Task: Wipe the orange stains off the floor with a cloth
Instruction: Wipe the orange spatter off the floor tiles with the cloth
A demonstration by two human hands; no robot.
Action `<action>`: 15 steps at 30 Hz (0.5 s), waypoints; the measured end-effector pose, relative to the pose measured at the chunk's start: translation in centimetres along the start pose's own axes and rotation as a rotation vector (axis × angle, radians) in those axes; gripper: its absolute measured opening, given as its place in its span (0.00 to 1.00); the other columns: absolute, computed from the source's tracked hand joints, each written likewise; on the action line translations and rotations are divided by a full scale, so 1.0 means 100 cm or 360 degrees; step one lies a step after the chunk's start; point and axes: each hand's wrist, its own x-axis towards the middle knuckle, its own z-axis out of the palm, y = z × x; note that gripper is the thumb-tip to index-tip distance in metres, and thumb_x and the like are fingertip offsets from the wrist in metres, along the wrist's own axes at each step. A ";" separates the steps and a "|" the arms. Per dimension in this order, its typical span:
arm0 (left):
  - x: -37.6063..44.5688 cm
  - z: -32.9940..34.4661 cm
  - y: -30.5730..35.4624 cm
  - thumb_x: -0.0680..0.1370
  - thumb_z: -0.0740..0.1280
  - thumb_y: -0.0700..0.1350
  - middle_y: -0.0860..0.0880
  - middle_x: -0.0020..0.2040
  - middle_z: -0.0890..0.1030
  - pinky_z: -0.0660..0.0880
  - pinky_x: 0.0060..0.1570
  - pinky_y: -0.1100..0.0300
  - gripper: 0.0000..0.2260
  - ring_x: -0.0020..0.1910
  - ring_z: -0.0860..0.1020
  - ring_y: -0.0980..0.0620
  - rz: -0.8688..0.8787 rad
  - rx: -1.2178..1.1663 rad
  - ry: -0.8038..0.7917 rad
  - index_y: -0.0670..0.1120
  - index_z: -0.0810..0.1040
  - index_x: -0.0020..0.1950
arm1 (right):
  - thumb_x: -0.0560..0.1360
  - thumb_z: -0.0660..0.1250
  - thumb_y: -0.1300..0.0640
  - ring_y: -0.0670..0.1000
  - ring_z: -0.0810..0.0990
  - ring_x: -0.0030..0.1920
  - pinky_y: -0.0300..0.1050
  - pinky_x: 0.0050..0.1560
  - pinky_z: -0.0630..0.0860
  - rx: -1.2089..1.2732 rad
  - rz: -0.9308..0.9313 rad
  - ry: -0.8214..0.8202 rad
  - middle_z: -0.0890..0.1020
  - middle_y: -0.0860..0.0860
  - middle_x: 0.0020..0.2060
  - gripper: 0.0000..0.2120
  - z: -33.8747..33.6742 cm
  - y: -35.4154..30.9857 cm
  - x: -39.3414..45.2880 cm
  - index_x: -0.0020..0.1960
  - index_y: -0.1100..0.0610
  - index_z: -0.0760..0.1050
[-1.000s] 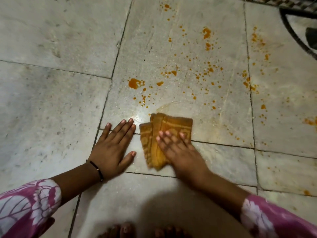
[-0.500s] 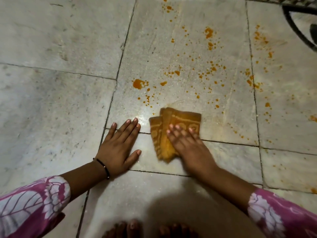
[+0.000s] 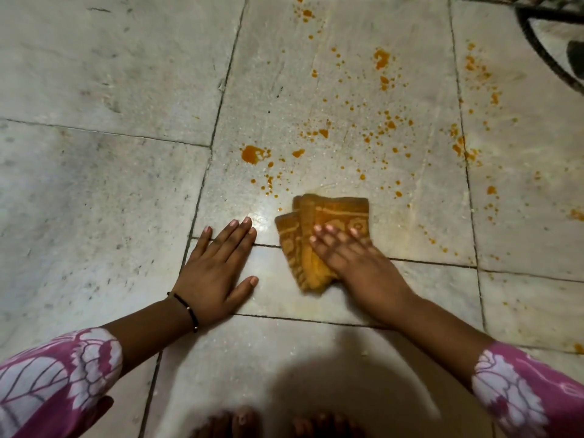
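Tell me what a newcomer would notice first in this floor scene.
Orange stains spatter the pale floor tiles across the top and right, with one big blotch left of centre. Below them the right hand presses flat on a folded orange patterned cloth, while the left hand rests spread on bare tile beside it.

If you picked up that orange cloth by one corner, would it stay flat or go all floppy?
Probably floppy: the cloth lies in soft folded layers that fan out at the edge, so it would likely unfold and dangle. It looks thin and light for its size. Under the flat right hand it should slide easily, since the floor looks smooth and shiny.
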 end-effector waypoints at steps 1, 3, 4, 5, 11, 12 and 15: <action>0.000 0.000 0.000 0.77 0.51 0.59 0.46 0.77 0.55 0.49 0.72 0.45 0.31 0.76 0.52 0.49 0.0000 -0.0004 0.0006 0.44 0.56 0.77 | 0.68 0.52 0.62 0.53 0.62 0.73 0.48 0.72 0.50 0.0066 0.0124 -0.0010 0.64 0.52 0.73 0.34 -0.003 0.011 -0.005 0.74 0.55 0.60; 0.000 0.000 0.001 0.77 0.51 0.58 0.46 0.77 0.55 0.50 0.72 0.44 0.31 0.76 0.52 0.49 -0.0003 -0.0011 0.0027 0.43 0.56 0.77 | 0.70 0.52 0.59 0.52 0.56 0.75 0.49 0.73 0.48 0.0114 0.0332 0.0003 0.60 0.52 0.74 0.33 -0.003 0.018 -0.027 0.76 0.55 0.57; -0.001 0.000 0.001 0.78 0.51 0.58 0.46 0.77 0.55 0.50 0.72 0.44 0.31 0.76 0.53 0.49 -0.0006 -0.0012 0.0032 0.43 0.56 0.77 | 0.70 0.54 0.59 0.52 0.54 0.75 0.50 0.73 0.48 0.0104 0.0369 0.0017 0.61 0.53 0.74 0.34 0.000 0.014 -0.040 0.76 0.56 0.55; 0.000 0.001 0.001 0.78 0.51 0.58 0.46 0.77 0.55 0.51 0.72 0.44 0.31 0.76 0.53 0.49 -0.0005 -0.0012 0.0034 0.43 0.56 0.77 | 0.69 0.58 0.60 0.51 0.53 0.75 0.51 0.73 0.48 0.0094 0.0358 0.0029 0.61 0.54 0.74 0.35 0.004 0.005 -0.054 0.76 0.56 0.54; 0.000 0.001 -0.001 0.77 0.51 0.59 0.46 0.77 0.56 0.50 0.72 0.44 0.31 0.76 0.53 0.49 0.0004 0.0009 0.0024 0.43 0.56 0.77 | 0.68 0.52 0.63 0.51 0.57 0.75 0.51 0.72 0.50 -0.0004 -0.0232 -0.0079 0.62 0.51 0.74 0.35 0.014 -0.035 -0.034 0.76 0.55 0.55; 0.000 0.000 -0.001 0.77 0.51 0.59 0.46 0.77 0.56 0.50 0.72 0.44 0.31 0.76 0.53 0.49 0.0005 0.0012 0.0020 0.43 0.56 0.77 | 0.67 0.51 0.63 0.51 0.61 0.74 0.51 0.71 0.52 -0.0050 -0.0222 -0.0054 0.64 0.51 0.73 0.35 0.010 -0.029 -0.018 0.75 0.55 0.57; 0.000 -0.001 0.000 0.77 0.51 0.59 0.46 0.77 0.55 0.50 0.72 0.44 0.31 0.76 0.52 0.49 0.0002 0.0003 0.0008 0.43 0.56 0.77 | 0.68 0.55 0.65 0.50 0.59 0.74 0.49 0.72 0.48 0.0018 0.0106 -0.0043 0.63 0.51 0.74 0.35 0.001 0.001 -0.005 0.75 0.54 0.58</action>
